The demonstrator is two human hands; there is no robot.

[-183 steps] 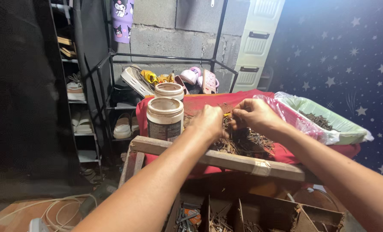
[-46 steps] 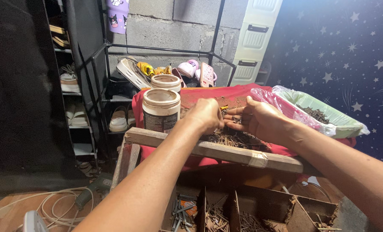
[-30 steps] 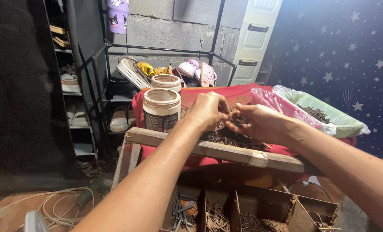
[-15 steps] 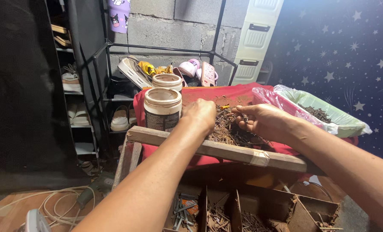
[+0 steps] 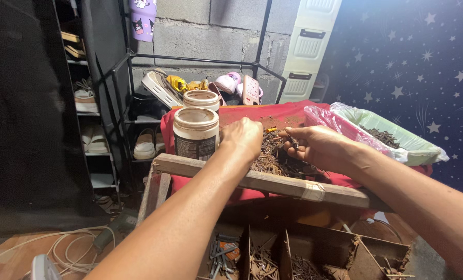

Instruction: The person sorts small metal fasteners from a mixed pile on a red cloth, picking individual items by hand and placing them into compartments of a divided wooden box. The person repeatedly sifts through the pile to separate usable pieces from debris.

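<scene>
A heap of rusty nails [image 5: 277, 155] lies on a red cloth [image 5: 244, 115] behind a wooden bar [image 5: 273, 182]. My left hand [image 5: 243, 138] rests knuckles-up at the heap's left edge, fingers curled down into the nails; what it grips is hidden. My right hand [image 5: 314, 147] hovers at the heap's right side, thumb and fingers pinched on a few nails. Two round tubs [image 5: 195, 132] with dusty rims stand just left of my left hand.
A plastic-lined green and pink tray [image 5: 397, 140] with more nails sits at the right. A divided wooden box [image 5: 304, 259] of sorted nails and screws lies below the bar. A metal rack with sandals [image 5: 200, 85] stands behind, cables [image 5: 70, 251] on the floor at the left.
My hands, which met over the heap a second ago, have drawn apart. The left went down to the heap's left edge; the right stayed at the right side, holding nails.
</scene>
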